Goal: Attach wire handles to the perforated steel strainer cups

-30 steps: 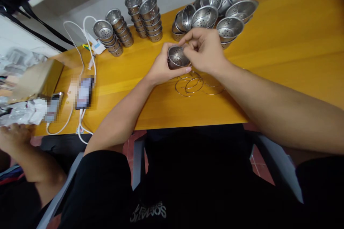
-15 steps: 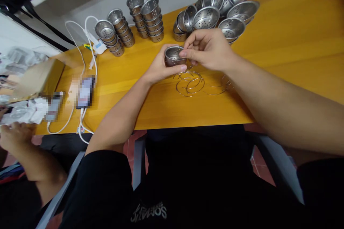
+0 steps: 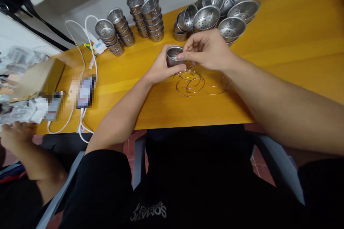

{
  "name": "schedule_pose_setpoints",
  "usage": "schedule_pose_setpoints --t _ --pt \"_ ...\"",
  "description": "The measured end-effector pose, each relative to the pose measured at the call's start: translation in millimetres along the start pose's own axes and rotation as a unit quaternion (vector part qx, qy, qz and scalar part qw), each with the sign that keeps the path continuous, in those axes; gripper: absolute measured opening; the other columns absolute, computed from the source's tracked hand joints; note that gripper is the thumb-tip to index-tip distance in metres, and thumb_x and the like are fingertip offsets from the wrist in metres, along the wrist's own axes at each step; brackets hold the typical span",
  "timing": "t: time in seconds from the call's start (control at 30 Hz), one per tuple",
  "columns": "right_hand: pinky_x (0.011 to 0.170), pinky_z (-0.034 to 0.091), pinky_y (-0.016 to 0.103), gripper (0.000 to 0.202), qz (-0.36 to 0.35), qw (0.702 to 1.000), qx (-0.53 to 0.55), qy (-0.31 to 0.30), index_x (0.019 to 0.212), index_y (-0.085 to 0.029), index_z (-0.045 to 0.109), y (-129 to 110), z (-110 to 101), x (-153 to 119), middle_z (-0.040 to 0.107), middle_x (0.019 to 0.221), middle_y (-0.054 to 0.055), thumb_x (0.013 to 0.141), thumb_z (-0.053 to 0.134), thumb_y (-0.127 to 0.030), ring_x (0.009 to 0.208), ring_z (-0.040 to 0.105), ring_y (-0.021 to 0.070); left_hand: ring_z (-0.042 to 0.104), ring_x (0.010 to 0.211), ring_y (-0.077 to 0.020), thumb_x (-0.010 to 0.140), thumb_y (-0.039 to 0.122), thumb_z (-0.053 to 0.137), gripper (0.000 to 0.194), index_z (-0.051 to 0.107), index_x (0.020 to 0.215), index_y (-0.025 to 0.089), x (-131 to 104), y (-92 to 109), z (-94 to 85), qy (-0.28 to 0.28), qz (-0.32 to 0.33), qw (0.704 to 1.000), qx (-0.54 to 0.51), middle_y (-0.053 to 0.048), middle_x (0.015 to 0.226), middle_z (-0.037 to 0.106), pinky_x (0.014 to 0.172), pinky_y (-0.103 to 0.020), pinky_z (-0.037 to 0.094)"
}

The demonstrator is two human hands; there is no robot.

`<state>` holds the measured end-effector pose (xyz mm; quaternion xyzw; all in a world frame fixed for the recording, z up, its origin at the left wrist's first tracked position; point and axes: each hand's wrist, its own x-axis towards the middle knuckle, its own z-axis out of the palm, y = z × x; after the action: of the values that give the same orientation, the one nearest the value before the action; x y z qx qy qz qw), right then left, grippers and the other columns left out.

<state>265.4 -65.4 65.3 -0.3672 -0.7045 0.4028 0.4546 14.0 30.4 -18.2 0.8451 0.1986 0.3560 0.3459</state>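
My left hand (image 3: 161, 67) is wrapped round a small perforated metal cup (image 3: 173, 54), its open mouth facing up toward me. At the cup's right rim, my right hand (image 3: 205, 50) pinches with thumb and fingers closed; whatever lies between the fingertips is too small or hidden to make out. Just below the cup, several thin wire rings (image 3: 189, 84) lie loosely overlapped on the wooden table (image 3: 161, 114). Part of the wire on the right is covered by my right forearm.
Stacked perforated cups (image 3: 152, 18) stand at the back, with a looser pile of cups (image 3: 206, 18) to their right. Leftward lie a phone (image 3: 86, 92) with white cables, a second phone (image 3: 54, 106) and a cardboard box (image 3: 40, 78). Another person's hand (image 3: 18, 134) is at far left.
The cup has shifted very slightly to the right in my left hand. My right fingertips stay at its rim, a touch further left and lower.
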Motion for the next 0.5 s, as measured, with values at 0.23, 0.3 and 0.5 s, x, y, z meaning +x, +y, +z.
schedule_pose_setpoints --t 0.23,0.3,0.5 --pt "0.077 0.059 0.048 0.053 -0.073 0.991 -0.08 0.078 0.109 -0.033 0.083 5 -2 -1 0.081 0.107 0.011 0.104 0.093 -0.085 0.085 0.066 0.0261 0.08 0.137 -0.0316 0.088 0.092 0.099 0.104 0.058 0.157 0.027 1 -4 -5.5 0.054 -0.028 0.998 0.005 -0.012 0.149 0.077 0.127 -0.053 0.065" --pt "0.084 0.063 0.05 0.044 -0.096 0.985 -0.124 0.069 0.11 -0.032 0.086 4 -4 -2 0.082 0.121 0.014 0.109 0.091 -0.076 0.092 0.069 0.0282 0.081 0.136 -0.0314 0.086 0.092 0.101 0.104 0.06 0.155 0.026 1 -5 -9.3 0.069 -0.039 0.997 0.007 -0.013 0.148 0.079 0.125 -0.053 0.067" --pt "0.099 0.067 0.055 0.026 -0.124 0.976 -0.18 0.008 0.12 -0.033 0.089 11 -8 -4 0.078 0.146 0.012 0.118 0.079 -0.057 0.115 0.074 0.0329 0.081 0.14 -0.0317 0.09 0.092 0.097 0.1 0.056 0.156 0.029 -1 -5 -14.3 0.065 -0.032 0.997 0.032 -0.013 0.153 0.078 0.129 -0.054 0.065"
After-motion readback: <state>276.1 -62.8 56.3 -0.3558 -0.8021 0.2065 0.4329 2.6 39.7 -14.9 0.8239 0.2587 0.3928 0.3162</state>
